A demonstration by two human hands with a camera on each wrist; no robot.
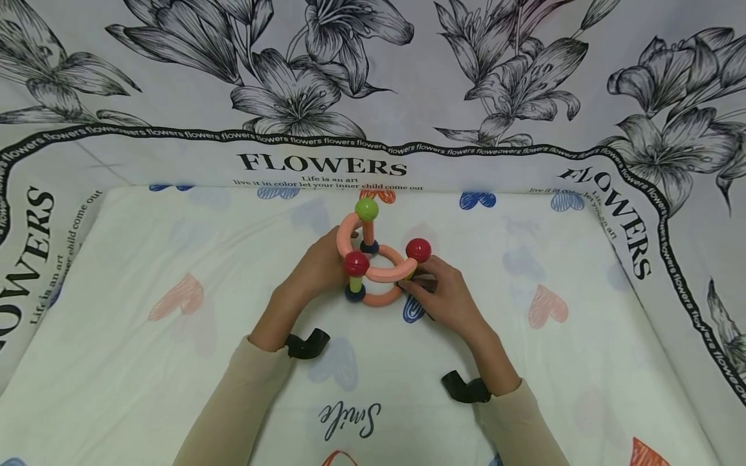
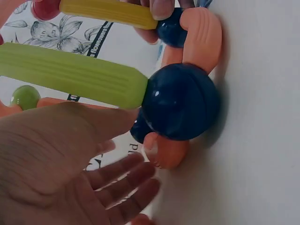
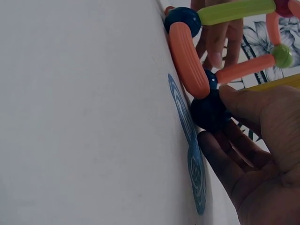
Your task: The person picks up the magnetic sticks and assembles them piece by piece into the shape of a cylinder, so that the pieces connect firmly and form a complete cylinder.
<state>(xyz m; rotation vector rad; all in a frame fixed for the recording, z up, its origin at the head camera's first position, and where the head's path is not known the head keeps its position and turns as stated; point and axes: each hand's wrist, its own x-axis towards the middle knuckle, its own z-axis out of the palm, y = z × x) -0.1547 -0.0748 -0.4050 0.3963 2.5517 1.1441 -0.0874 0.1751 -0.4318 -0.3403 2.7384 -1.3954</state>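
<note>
A frame of colored rods and balls [image 1: 383, 274] stands on the cloth between both hands. Its lower ring joins curved orange rods [image 3: 188, 61] with dark blue balls [image 2: 180, 102]. From these rise a light green rod [image 2: 70, 72], a yellow rod [image 2: 108, 14] and an orange rod [image 3: 246, 69]. Two red balls [image 1: 418, 250] and a green ball [image 1: 366, 209] top them, linked by curved pink-orange rods. My right hand [image 1: 449, 294] pinches the near-right blue ball between thumb and fingers. On the left side, my left hand [image 1: 320, 265] has loosely extended fingers, its thumb beside the green rod.
A white cloth [image 1: 233, 375] printed with hearts and the word Smile covers the surface. Behind it lies a floral cloth [image 1: 419, 97] with a black lettered band. Black wrist straps' camera pieces [image 1: 307, 344] stick out inward from both wrists.
</note>
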